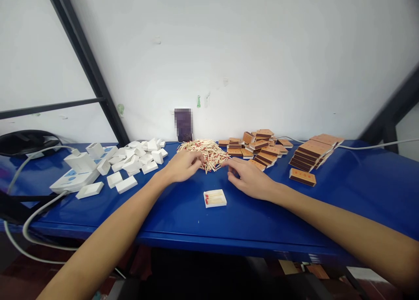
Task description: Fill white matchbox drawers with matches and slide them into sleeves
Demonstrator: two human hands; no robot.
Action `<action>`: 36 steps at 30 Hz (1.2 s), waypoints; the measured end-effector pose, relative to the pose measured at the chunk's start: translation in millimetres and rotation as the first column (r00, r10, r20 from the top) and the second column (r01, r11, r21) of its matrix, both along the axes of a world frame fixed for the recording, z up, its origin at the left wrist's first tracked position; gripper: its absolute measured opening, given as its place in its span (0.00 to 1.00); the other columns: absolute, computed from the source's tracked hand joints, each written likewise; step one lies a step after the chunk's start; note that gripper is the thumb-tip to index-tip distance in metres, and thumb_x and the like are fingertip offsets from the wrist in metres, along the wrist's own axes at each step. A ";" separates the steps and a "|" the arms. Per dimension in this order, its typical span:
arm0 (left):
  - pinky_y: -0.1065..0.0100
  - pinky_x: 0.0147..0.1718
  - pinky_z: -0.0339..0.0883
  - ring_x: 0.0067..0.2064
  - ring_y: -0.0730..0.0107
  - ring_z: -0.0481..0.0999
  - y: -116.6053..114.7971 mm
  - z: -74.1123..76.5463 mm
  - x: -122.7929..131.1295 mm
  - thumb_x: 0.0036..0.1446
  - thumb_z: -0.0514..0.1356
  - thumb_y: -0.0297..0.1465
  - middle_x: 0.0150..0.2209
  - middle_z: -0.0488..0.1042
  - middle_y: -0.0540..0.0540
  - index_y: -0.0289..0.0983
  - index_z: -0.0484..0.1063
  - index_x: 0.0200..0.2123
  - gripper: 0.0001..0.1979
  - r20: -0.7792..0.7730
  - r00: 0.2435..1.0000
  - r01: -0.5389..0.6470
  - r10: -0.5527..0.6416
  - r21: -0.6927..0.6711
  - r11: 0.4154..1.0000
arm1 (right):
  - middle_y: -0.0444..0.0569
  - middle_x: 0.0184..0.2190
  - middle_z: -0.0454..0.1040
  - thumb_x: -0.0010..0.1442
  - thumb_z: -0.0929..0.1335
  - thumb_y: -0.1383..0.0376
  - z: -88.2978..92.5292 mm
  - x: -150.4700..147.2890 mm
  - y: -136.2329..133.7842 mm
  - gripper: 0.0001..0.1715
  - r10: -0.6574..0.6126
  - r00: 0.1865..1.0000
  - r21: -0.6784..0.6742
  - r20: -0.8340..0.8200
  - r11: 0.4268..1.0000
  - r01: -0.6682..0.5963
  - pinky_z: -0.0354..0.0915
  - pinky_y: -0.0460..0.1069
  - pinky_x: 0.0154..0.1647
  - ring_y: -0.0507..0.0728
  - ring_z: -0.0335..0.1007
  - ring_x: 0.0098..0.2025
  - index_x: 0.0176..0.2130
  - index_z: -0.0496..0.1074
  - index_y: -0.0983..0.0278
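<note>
And now both sides dip in: left hand (183, 165) and right hand (247, 177), partly curled, flank the heap of red-tipped wooden matchsticks (213, 152); any grip, I cannot tell; the white rectangular cardboard tray (216, 205) sits centrally on the glossy blue table (183, 219), presumably for easy reach.

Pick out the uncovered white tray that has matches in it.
The lone white tray near the front edge of the blue table, before the match pile. Red-tipped matches lie in it; none show in the uncovered trays grouped at left.
</note>
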State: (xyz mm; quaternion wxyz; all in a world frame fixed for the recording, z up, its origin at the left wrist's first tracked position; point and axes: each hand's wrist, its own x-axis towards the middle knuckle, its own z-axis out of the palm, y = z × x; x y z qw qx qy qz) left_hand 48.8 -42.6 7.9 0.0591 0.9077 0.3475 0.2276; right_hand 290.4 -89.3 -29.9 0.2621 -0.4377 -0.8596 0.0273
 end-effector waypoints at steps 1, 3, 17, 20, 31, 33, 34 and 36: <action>0.69 0.29 0.54 0.26 0.72 0.65 1.3 0.6 -2.2 0.57 0.49 0.27 0.23 0.70 0.51 0.35 0.72 0.29 0.12 0.022 0.999 -0.038 0.037 0.037 0.999 | 0.54 0.41 0.73 0.61 0.62 0.71 -1.6 2.3 3.4 0.19 -0.027 1.000 0.024 0.012 0.999 0.027 0.65 0.54 0.44 0.60 0.69 0.43 0.51 0.70 0.65; 0.68 0.28 0.53 0.23 0.72 0.64 3.6 0.9 -5.2 0.57 0.50 0.28 0.20 0.67 0.52 0.35 0.71 0.30 0.11 0.079 0.991 -0.111 0.106 0.065 0.992 | 0.56 0.48 0.72 0.61 0.62 0.70 -4.6 5.8 8.5 0.19 -0.031 0.999 0.059 0.028 0.998 0.030 0.64 0.58 0.51 0.63 0.67 0.51 0.52 0.69 0.64; 0.71 0.23 0.48 0.21 0.75 0.55 15.1 -2.0 -10.3 0.59 0.51 0.39 0.19 0.56 0.57 0.37 0.62 0.32 0.11 0.450 0.873 -0.108 0.185 -0.192 0.975 | 0.60 0.42 0.75 0.63 0.66 0.54 17.0 -52.4 26.2 0.21 -0.179 0.971 0.046 0.156 0.984 0.174 0.63 0.53 0.37 0.64 0.73 0.42 0.48 0.66 0.68; 0.71 0.22 0.47 0.19 0.75 0.54 12.7 -1.7 -10.6 0.58 0.52 0.37 0.18 0.56 0.58 0.37 0.62 0.35 0.08 0.486 0.855 -0.079 0.180 -0.220 0.972 | 0.58 0.36 0.76 0.61 0.67 0.56 21.1 -60.2 32.1 0.17 -0.237 0.947 0.032 0.214 0.971 0.236 0.59 0.50 0.31 0.62 0.73 0.37 0.43 0.68 0.67; 0.66 0.30 0.49 0.27 0.70 0.60 7.1 -4.0 -4.5 0.59 0.49 0.31 0.20 0.60 0.49 0.37 0.53 0.17 0.18 0.146 0.987 -0.096 0.071 0.173 0.980 | 0.48 0.26 0.75 0.57 0.67 0.66 12.0 -42.9 44.3 0.07 -0.173 0.982 0.032 0.075 0.985 0.171 0.55 0.48 0.29 0.56 0.69 0.29 0.37 0.73 0.64; 0.66 0.29 0.48 0.25 0.71 0.58 8.1 -5.0 -4.7 0.59 0.50 0.30 0.18 0.58 0.51 0.37 0.52 0.16 0.18 0.142 0.987 -0.094 0.072 0.153 0.984 | 0.47 0.25 0.75 0.57 0.67 0.67 15.6 -37.8 46.7 0.09 -0.162 0.986 0.036 0.039 0.986 0.161 0.56 0.48 0.30 0.56 0.69 0.28 0.39 0.74 0.64; 0.66 0.28 0.47 0.24 0.72 0.57 8.1 -5.4 -5.0 0.59 0.50 0.30 0.17 0.57 0.51 0.37 0.53 0.16 0.19 0.139 0.988 -0.091 0.072 0.135 0.987 | 0.47 0.26 0.75 0.57 0.67 0.67 17.9 -35.2 47.1 0.09 -0.153 0.988 0.037 0.026 0.988 0.152 0.57 0.48 0.30 0.56 0.69 0.28 0.39 0.74 0.64; 0.66 0.28 0.47 0.23 0.74 0.56 7.4 -5.9 -5.6 0.61 0.50 0.30 0.17 0.57 0.52 0.37 0.55 0.17 0.19 0.120 0.991 -0.063 0.050 0.105 0.993 | 0.47 0.26 0.76 0.58 0.67 0.67 22.5 -29.6 45.5 0.09 -0.129 0.992 0.038 0.013 0.991 0.129 0.58 0.49 0.31 0.56 0.70 0.29 0.39 0.75 0.65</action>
